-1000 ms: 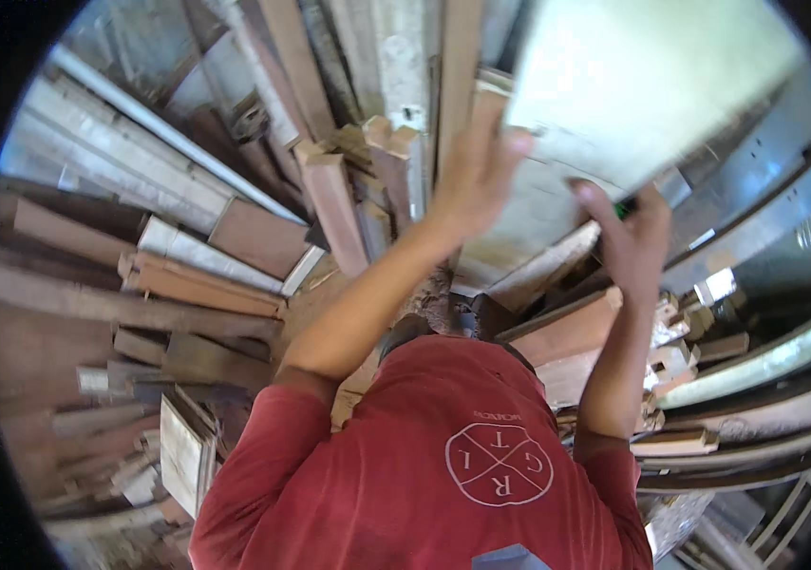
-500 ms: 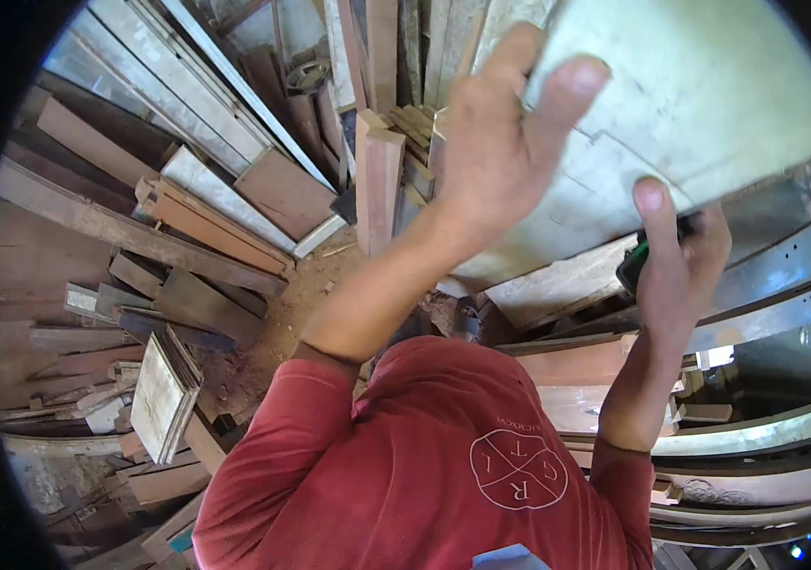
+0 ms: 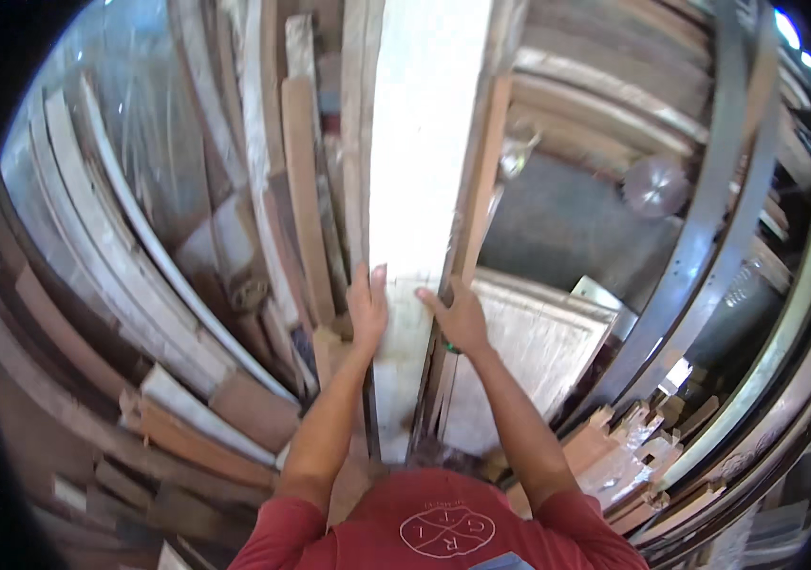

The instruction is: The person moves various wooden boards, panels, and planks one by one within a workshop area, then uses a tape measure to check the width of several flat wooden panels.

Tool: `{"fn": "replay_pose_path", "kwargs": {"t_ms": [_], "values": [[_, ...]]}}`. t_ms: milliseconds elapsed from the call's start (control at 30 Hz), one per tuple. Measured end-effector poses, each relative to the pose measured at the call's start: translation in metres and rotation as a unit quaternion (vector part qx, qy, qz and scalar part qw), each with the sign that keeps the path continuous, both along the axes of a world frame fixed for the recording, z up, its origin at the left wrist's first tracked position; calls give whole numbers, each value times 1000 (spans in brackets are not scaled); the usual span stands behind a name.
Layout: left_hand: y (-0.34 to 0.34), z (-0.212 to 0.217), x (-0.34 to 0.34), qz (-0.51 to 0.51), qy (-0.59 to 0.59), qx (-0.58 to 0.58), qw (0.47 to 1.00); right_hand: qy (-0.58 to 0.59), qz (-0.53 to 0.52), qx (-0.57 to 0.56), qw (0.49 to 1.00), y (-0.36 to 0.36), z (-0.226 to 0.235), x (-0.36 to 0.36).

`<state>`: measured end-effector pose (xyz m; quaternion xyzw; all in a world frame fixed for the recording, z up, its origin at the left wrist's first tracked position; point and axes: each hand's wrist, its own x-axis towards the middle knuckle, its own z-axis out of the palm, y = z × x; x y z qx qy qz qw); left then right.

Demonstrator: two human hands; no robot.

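A long white board point(image 3: 429, 142) stands in front of me, running from near my body up to the far edge of the view. My left hand point(image 3: 367, 309) grips its left edge, the thumb against the white face. On the opposite edge, my right hand point(image 3: 461, 318) is closed with its thumb also lying over the face. The fingers wrapped behind both edges are mostly hidden. Something dark with a bit of green shows at my right wrist. Brown wooden strips point(image 3: 486, 180) stand close along the board's right side.
Wooden planks point(image 3: 301, 190) lean upright at the left, beside long pale boards point(image 3: 140, 256). A whitish panel point(image 3: 519, 361) leans right of my right hand. Metal beams point(image 3: 700, 237) run along the right, with wood pieces point(image 3: 605, 456) stacked below. Offcuts lie at the lower left.
The view has turned and the white board now stands upright ahead instead of slanting at the upper right. My hands have come lower and closer together, one on each edge.
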<state>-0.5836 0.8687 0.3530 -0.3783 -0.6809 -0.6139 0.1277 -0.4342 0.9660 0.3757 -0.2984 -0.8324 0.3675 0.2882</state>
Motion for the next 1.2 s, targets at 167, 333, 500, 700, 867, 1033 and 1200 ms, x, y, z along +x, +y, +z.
{"fn": "replay_pose_path", "kwargs": {"t_ms": [167,333,500,700,867,1033,1200], "values": [[34,-19,-38,6,-15,-41,999,139,-137,-4,981,-3,-48,40],[55,-32,-59,-36,19,10,999,150,-190,-383,892,2,-146,140],[48,-8,-49,-39,-43,-15,998,303,-355,-706,533,-16,-241,218],[13,-53,2,63,-3,4,998,272,-336,-720,543,-69,-299,266],[-31,-84,67,65,139,-146,977,165,-325,-429,826,-40,-303,286],[-27,-115,94,-51,131,-179,974,-59,-314,145,937,62,-117,212],[34,-112,121,-181,156,-269,933,-195,-236,215,927,156,-73,170]]}}
